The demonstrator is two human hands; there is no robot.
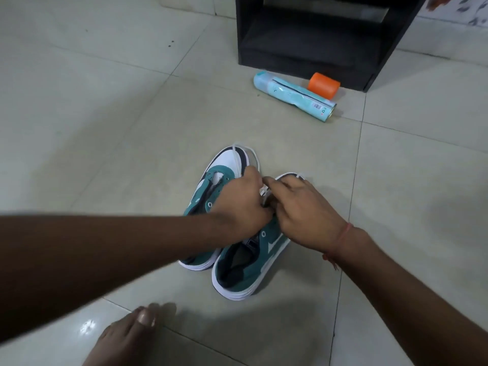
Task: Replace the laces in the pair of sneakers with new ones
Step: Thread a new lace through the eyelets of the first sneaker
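Both sneakers sit side by side on the floor. Left hand and right hand pinch a white lace over the right sneaker. Limp, light stuff — best held near its stiff tip.

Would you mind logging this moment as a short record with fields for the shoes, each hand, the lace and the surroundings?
sneakers: teal-and-white pair side by side on the tiled floor, toes away from the person
left sneaker: eyelets look empty
left hand: over the shoes, fingers curled at a white lace
right hand: meets the left hand, fingers at the same lace
lace end: loose white strand over the left toe
nearby: light blue can, orange cap, black cabinet
foot: bare foot at lower left
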